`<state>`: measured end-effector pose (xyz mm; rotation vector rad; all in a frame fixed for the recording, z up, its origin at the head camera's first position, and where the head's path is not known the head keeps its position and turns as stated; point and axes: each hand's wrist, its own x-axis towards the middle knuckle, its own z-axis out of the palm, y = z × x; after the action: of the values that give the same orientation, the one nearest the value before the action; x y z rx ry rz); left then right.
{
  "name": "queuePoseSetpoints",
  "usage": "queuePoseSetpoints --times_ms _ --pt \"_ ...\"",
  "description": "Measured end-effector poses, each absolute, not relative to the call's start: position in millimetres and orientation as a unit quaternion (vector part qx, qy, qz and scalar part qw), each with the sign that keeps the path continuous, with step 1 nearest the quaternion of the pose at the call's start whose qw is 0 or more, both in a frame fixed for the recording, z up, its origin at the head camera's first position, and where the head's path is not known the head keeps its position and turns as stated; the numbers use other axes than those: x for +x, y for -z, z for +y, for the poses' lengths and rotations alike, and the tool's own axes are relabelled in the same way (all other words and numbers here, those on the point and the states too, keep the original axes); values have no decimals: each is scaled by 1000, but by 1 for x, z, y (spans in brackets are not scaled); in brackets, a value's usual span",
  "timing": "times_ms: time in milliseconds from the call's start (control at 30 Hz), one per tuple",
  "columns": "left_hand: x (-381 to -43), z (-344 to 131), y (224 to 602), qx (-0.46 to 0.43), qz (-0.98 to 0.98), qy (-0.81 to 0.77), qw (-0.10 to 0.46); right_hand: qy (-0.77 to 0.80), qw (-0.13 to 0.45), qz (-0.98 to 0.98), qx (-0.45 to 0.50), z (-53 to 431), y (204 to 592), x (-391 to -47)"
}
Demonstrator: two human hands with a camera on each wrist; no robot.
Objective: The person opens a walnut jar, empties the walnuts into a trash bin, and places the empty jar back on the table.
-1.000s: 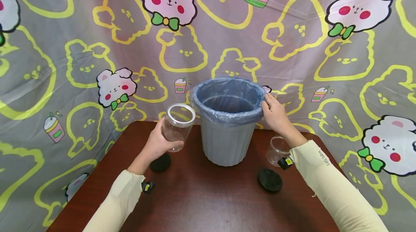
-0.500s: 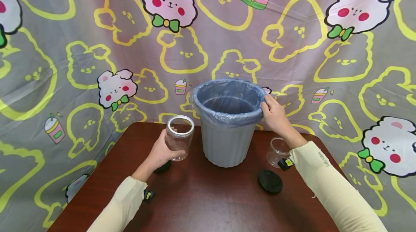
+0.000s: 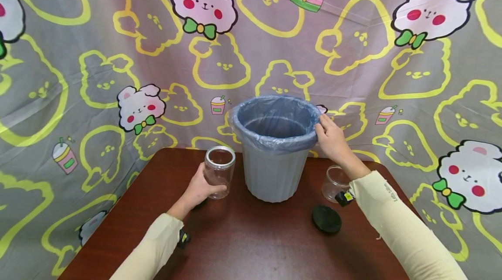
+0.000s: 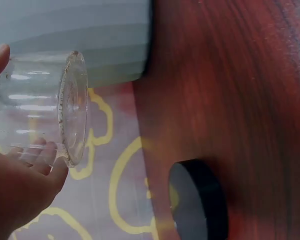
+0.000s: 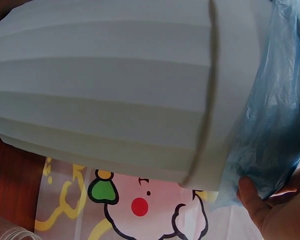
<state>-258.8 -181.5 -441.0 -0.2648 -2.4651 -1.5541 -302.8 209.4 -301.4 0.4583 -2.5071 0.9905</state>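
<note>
My left hand (image 3: 201, 188) grips a clear, lidless jar (image 3: 220, 173) around its side, just left of the bin. In the left wrist view the base of the jar (image 4: 72, 107) shows, raised off the table, with fingers wrapped round it. A grey ribbed trash can (image 3: 270, 175) stands mid-table with a blue plastic liner (image 3: 270, 142) folded over its rim. My right hand (image 3: 331, 136) holds the rim and liner at the right side, thumb outside. In the right wrist view, the thumb (image 5: 250, 195) presses on the blue liner.
A second clear jar (image 3: 333, 182) stands right of the bin, partly behind my right wrist. One black lid (image 3: 327, 219) lies in front of it. Another black lid (image 4: 197, 200) is below my left hand, mostly hidden in the head view. A patterned cloth (image 3: 188, 66) hangs behind the table.
My left hand has lowered the jar toward the table and shifted slightly right, bringing it more upright and covering the left lid. My right hand stays at the bin's rim.
</note>
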Motion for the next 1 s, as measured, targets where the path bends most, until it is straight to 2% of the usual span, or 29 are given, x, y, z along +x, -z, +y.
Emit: queuePoseSetpoints --times_ms 600,1000 --pt "-270 -168 464 -60 -868 487 72 -358 197 -898 163 209 301 -301" --pt "-275 -167 475 -52 -846 528 54 -356 205 -897 163 209 303 -302"
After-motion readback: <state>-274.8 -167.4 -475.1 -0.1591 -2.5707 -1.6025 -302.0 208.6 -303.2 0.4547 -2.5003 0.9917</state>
